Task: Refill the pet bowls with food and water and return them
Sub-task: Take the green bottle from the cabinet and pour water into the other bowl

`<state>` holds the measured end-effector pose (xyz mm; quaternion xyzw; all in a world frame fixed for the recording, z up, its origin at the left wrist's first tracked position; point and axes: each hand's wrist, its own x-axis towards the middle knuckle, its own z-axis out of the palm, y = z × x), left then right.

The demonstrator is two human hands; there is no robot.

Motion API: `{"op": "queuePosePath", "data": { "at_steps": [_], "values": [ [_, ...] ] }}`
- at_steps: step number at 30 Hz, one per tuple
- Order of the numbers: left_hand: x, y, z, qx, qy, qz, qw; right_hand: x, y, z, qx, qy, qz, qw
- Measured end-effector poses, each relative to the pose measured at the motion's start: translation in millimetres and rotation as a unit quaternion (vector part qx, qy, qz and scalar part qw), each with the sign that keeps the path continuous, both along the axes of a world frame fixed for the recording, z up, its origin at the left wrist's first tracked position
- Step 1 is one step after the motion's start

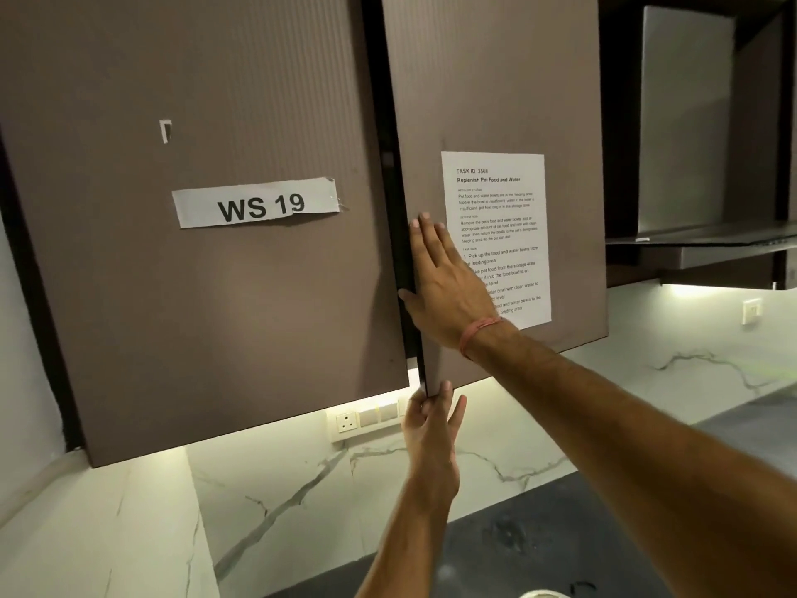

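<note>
Left hand (431, 418) nearest, pinching the right door's (496, 101) bottom corner; right hand (444, 282) above, fingers spread flat beside its vertical free edge. Door barely ajar. Bowls and food out of view, perhaps inside.

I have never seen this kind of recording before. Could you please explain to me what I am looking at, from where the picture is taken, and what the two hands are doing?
There is no machine here. A person wears a camera on the head, so the one picture shows what that person sees, looking up at wall cupboards. The right hand lies flat, fingers straight, on the right door, with the thumb at its edge. The left hand grips the bottom corner of that same door from below. The door stands slightly ajar; a dark gap shows beside it. A task sheet is stuck on this door, and a label reading WS 19 is on the left door. Below are a marble wall with a socket and a dark counter. No pet bowls or food are visible.
</note>
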<state>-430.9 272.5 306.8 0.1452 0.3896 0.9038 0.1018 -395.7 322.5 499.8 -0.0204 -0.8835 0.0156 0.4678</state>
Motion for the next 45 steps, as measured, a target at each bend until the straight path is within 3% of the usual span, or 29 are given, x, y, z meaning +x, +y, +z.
{"op": "queuePosePath", "data": {
  "at_steps": [14, 21, 28, 32, 45],
  "values": [
    [152, 42, -8, -0.090, 0.073, 0.160, 0.980, 123, 28, -29, -0.054, 0.063, 0.047, 0.995],
    [231, 72, -9, -0.146, 0.186, 0.261, 0.936, 199, 62, -43, -0.026, 0.105, 0.020, 0.994],
    [284, 106, -7, -0.204, 0.319, 0.237, 0.894, 273, 117, -51, 0.012, 0.098, -0.022, 0.995],
    [309, 137, 4, -0.199, 0.310, 0.187, 0.911, 307, 148, -54, 0.038, 0.077, -0.096, 0.992],
    [349, 233, 14, -0.252, 0.393, 0.221, 0.856, 379, 228, -59, 0.118, -0.013, -0.283, 0.952]
  ]
}}
